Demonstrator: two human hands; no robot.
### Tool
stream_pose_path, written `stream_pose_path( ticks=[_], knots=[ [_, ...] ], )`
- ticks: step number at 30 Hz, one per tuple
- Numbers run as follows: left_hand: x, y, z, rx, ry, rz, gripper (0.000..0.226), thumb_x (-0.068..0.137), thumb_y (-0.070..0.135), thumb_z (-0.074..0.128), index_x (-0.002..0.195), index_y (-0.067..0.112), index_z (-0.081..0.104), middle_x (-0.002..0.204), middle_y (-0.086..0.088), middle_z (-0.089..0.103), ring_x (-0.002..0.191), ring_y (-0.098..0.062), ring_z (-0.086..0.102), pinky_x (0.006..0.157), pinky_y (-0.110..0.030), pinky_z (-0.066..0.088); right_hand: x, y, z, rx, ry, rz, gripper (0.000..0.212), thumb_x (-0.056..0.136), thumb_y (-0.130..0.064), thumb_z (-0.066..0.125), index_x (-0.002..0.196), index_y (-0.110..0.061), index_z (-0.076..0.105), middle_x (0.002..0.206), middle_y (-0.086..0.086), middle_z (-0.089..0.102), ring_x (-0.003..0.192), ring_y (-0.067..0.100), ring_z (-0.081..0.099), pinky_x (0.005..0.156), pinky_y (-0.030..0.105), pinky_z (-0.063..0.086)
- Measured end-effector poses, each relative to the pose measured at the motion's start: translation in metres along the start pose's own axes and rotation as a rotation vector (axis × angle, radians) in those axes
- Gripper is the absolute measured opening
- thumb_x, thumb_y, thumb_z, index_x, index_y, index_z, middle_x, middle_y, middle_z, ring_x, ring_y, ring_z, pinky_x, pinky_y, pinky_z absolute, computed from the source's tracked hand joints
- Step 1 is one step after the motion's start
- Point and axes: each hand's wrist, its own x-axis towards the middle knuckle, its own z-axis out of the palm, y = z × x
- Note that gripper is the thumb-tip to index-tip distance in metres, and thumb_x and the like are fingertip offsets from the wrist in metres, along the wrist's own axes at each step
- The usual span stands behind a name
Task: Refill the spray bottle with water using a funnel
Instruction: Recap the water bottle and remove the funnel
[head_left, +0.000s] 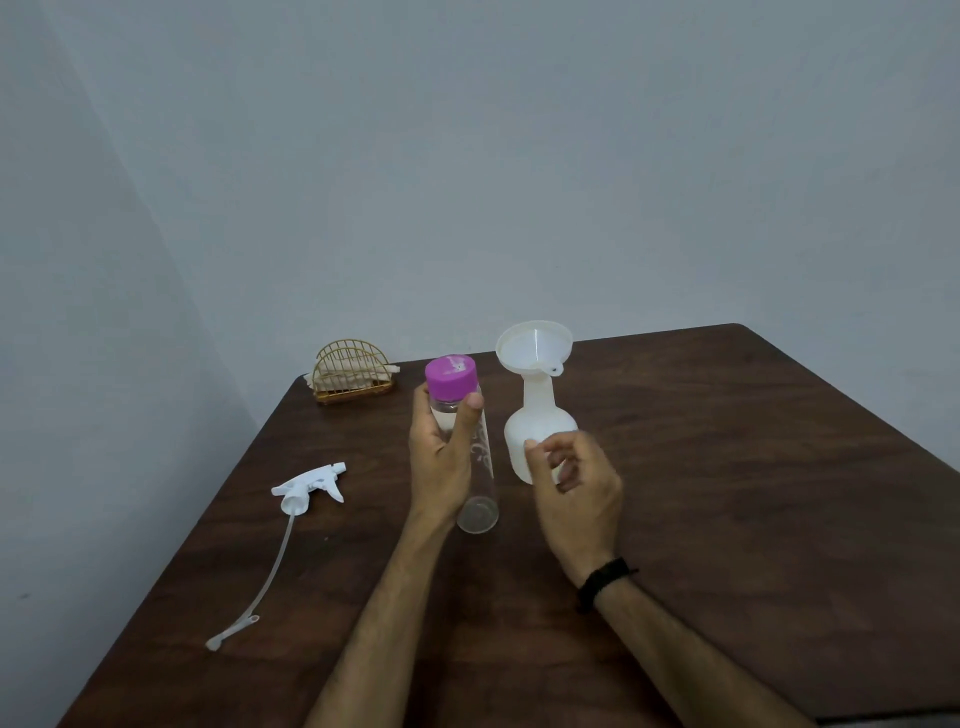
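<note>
A white spray bottle (530, 431) stands on the dark wooden table (727, 467) with a white funnel (534, 345) seated in its neck. My left hand (441, 457) grips a clear water bottle (480, 467) with a purple cap (451, 376), holding it just left of the spray bottle. My right hand (576, 483) hovers in front of the spray bottle's lower body, fingers loosely curled and holding nothing; whether it touches the bottle is unclear. The white trigger sprayer head (311, 486) with its long dip tube lies on the table at the left.
A gold wire napkin holder (353, 371) with napkins stands at the table's far left corner. A pale wall runs behind the table and along its left side. A black band sits on my right wrist.
</note>
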Motion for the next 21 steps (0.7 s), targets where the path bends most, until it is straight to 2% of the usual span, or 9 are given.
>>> stream_pose_path(
  ticks=[1,3,6,9,12,13,15,17,21],
  knots=[
    [-0.001,0.0,0.001,-0.002,-0.001,0.002,0.029,0.09,0.048,0.065,0.112,0.036,0.051,0.101,0.006,0.065,0.085,0.005,0.066,0.071,-0.012,0.053,0.006,0.0,-0.003,-0.01,0.068,0.011,0.023,0.083,-0.051,0.067,0.088,-0.03,0.058,0.083,-0.015,0.057,0.072,0.01,0.056,0.061,0.039,0.053],
    [-0.003,0.002,0.002,-0.011,-0.002,0.003,0.029,0.085,0.044,0.059,0.112,0.038,0.05,0.102,0.008,0.064,0.086,0.009,0.065,0.071,-0.01,0.051,0.02,0.003,-0.005,-0.025,0.088,0.067,0.035,0.08,-0.052,0.071,0.101,-0.028,0.057,0.097,-0.016,0.054,0.087,0.013,0.054,0.073,0.042,0.053],
    [-0.003,0.001,0.001,-0.013,-0.008,0.002,0.031,0.089,0.044,0.061,0.116,0.037,0.05,0.106,0.007,0.064,0.091,0.007,0.066,0.073,-0.011,0.052,0.042,0.002,-0.001,-0.018,-0.062,0.144,0.062,0.075,-0.051,0.08,0.125,-0.028,0.051,0.122,-0.014,0.053,0.112,0.009,0.047,0.089,0.03,0.046],
    [-0.005,0.002,-0.001,-0.007,-0.021,-0.013,0.04,0.087,0.044,0.06,0.123,0.036,0.047,0.109,0.009,0.064,0.094,0.006,0.066,0.074,-0.011,0.052,0.06,-0.006,0.008,0.06,-0.193,0.145,0.078,0.075,-0.046,0.083,0.139,-0.027,0.042,0.134,-0.011,0.05,0.124,0.01,0.046,0.096,0.024,0.042],
    [-0.008,0.004,-0.002,0.01,-0.016,-0.013,0.044,0.084,0.043,0.059,0.125,0.036,0.044,0.109,0.014,0.062,0.093,0.012,0.064,0.073,-0.009,0.051,0.072,-0.015,0.015,0.169,-0.205,0.146,0.077,0.08,-0.032,0.082,0.142,-0.023,0.037,0.131,-0.011,0.053,0.119,0.007,0.052,0.087,0.004,0.04],
    [-0.008,0.004,-0.003,0.016,-0.013,-0.012,0.045,0.085,0.042,0.059,0.127,0.034,0.043,0.11,0.015,0.062,0.094,0.012,0.064,0.073,-0.009,0.051,0.075,-0.018,0.016,0.19,-0.194,0.146,0.074,0.082,-0.027,0.081,0.142,-0.021,0.037,0.128,-0.012,0.053,0.118,0.007,0.053,0.086,0.004,0.042],
    [-0.01,0.004,-0.005,0.025,-0.016,-0.017,0.049,0.085,0.042,0.059,0.13,0.032,0.043,0.111,0.015,0.061,0.095,0.012,0.063,0.074,-0.01,0.051,0.082,-0.022,0.018,0.204,-0.175,0.148,0.071,0.085,-0.022,0.078,0.142,-0.02,0.037,0.126,-0.012,0.054,0.118,0.009,0.054,0.09,0.014,0.047],
    [-0.01,0.006,-0.005,0.037,-0.023,-0.036,0.052,0.085,0.043,0.059,0.132,0.032,0.041,0.112,0.018,0.06,0.095,0.014,0.062,0.074,-0.01,0.05,0.088,-0.024,0.021,0.229,-0.168,0.165,0.069,0.087,-0.021,0.076,0.144,-0.019,0.037,0.127,-0.007,0.059,0.118,0.01,0.056,0.089,0.014,0.047],
    [-0.011,0.008,-0.003,0.052,-0.015,-0.057,0.05,0.089,0.037,0.061,0.133,0.034,0.038,0.113,0.022,0.057,0.096,0.016,0.061,0.074,-0.007,0.046,0.108,-0.034,0.02,0.362,-0.187,0.164,0.06,0.092,-0.018,0.071,0.144,-0.016,0.042,0.109,0.002,0.072,0.101,0.008,0.068,0.092,0.027,0.055]
  ],
)
